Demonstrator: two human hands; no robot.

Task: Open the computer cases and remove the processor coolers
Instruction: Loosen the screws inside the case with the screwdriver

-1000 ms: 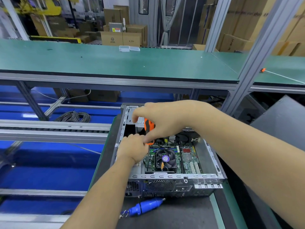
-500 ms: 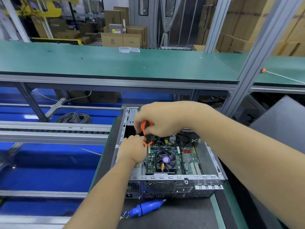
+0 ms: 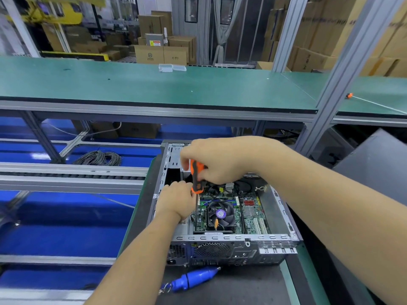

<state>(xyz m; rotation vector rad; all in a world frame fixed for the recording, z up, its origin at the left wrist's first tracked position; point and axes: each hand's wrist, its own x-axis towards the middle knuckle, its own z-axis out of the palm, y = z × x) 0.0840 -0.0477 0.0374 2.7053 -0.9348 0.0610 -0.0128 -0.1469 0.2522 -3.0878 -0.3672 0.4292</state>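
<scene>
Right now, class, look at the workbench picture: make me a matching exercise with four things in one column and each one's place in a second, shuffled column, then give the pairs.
Things
1. orange screwdriver
2. blue tool
3. cooler fan
4. coiled cable

Places
A. on the mat in front of the computer case
B. gripped in the right hand
C. on the blue surface, left of the case
D. on the board inside the open case

Pairs: 1-B, 2-A, 3-D, 4-C

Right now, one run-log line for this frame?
case: open | cooler: still mounted | right hand: grips screwdriver | left hand: steadies its shaft
</scene>
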